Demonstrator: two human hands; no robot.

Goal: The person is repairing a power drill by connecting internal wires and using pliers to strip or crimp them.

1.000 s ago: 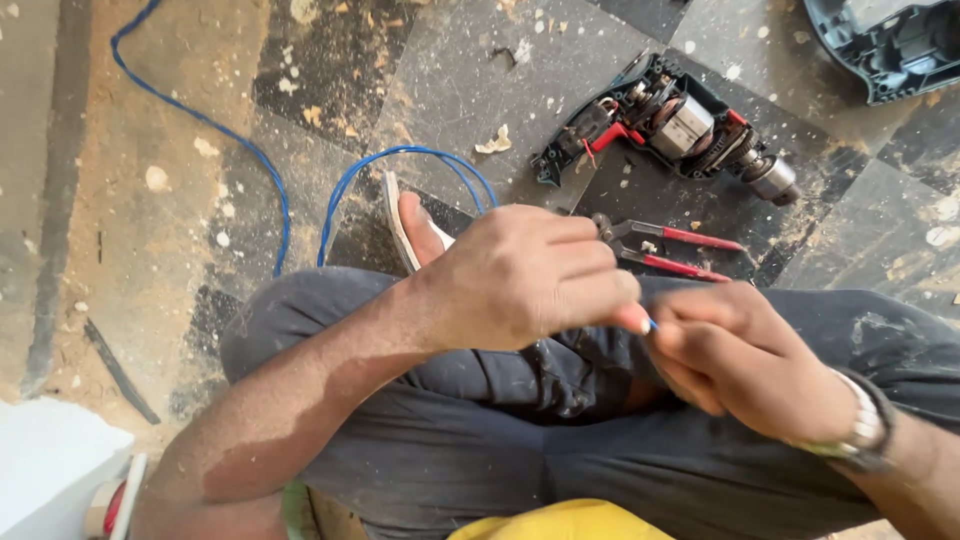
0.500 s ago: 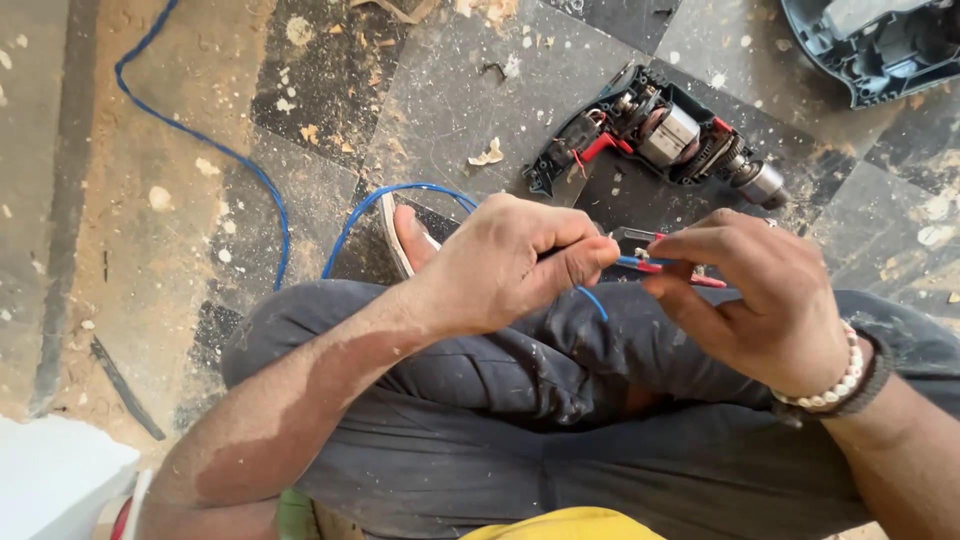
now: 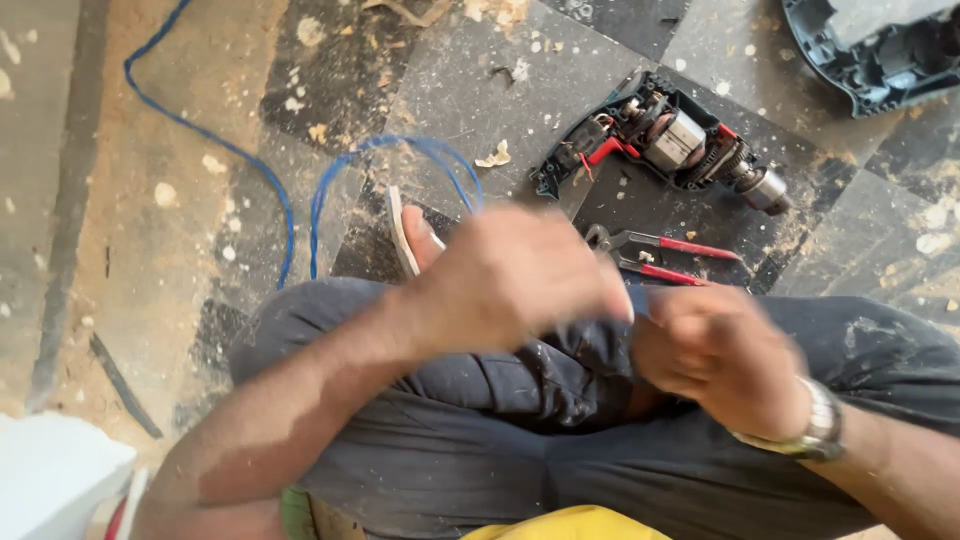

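Observation:
Both hands are motion-blurred over my lap, above dark trousers. My left hand (image 3: pixel 510 275) has its fingers closed, and the thin blue cable (image 3: pixel 300 190) loops across the floor and runs in under it. My right hand (image 3: pixel 720 355), with a metal watch on the wrist, is curled close beside the left. What its fingers hold is hidden by blur. Red-handled pliers (image 3: pixel 660 258) lie on the floor just beyond the two hands, touching neither. An opened power drill (image 3: pixel 665 140) with its motor exposed lies further out.
A blue-grey drill housing shell (image 3: pixel 880 50) sits at the top right. A sandal on my foot (image 3: pixel 405 235) shows by the left hand. The dark tiled floor is littered with sawdust and chips. A white object (image 3: pixel 50 490) is at the bottom left.
My right hand has come back off the pliers toward my lap, and the pliers now lie uncovered on the floor. Both hands are moving fast, and the view has shifted slightly.

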